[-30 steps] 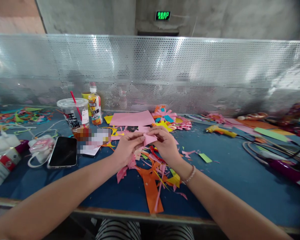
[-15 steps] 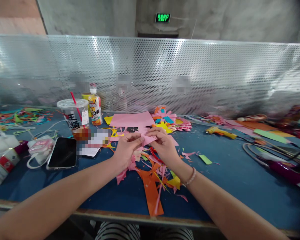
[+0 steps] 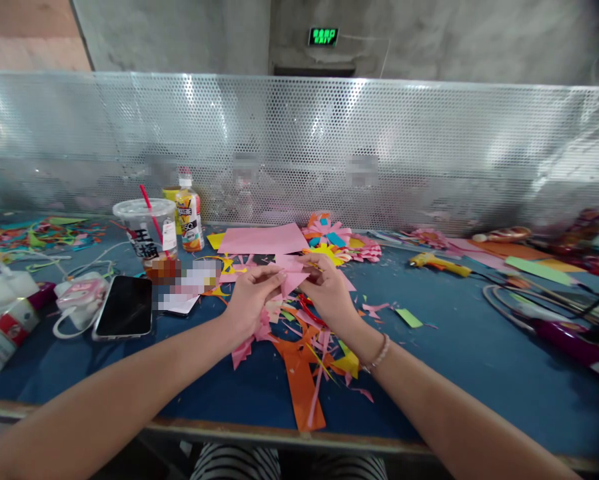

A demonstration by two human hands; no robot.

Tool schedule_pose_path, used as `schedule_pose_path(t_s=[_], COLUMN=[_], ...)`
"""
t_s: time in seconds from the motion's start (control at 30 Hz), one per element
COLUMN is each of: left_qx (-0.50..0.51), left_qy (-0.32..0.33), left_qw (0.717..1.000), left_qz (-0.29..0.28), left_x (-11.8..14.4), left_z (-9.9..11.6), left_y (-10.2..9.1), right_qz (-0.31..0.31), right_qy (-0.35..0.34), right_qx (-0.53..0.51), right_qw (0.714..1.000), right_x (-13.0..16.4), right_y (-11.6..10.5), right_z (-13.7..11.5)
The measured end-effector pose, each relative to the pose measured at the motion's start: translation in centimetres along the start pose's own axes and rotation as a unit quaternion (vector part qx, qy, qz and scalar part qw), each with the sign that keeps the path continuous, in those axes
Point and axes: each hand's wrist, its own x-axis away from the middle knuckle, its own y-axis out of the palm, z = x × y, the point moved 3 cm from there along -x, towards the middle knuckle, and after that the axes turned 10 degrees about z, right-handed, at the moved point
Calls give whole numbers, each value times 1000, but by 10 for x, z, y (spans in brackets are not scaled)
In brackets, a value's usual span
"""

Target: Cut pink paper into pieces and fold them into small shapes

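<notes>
I see my left hand (image 3: 252, 297) and right hand (image 3: 329, 293) meeting over the blue table (image 3: 479, 347), both pinching one small folded pink paper (image 3: 290, 279) between thumb and fingertips; it sits squarely between them, above the scrap pile, its point angled down and left, neither hand nearer. Far left stand a lidded cup (image 3: 146, 230) with dark lettering and a juice bottle (image 3: 189, 217), both labels too blurred to read; a green exit sign (image 3: 323, 36) glows above.
</notes>
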Motion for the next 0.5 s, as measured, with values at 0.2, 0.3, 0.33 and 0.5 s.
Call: schedule_pose_path(t_s=[0.2, 0.3, 0.33, 0.5], left_qx=[-38, -58, -63, -90], left_qy=[30, 43, 48, 66], left_qw=[999, 997, 997, 994], left_qz=[4, 6, 4, -8], left_x=[-2, -3, -4, -4], left_z=[1, 0, 0, 1], left_y=[-2, -3, -3, -4], right_qz=[-10, -12, -13, -18], right_qy=[66, 89, 92, 92], right_qx=[-31, -28, -26, -23], right_qw=[997, 996, 995, 995], right_x=[0, 0, 0, 0], right_y=[1, 1, 1, 1], right_z=[1, 1, 1, 3])
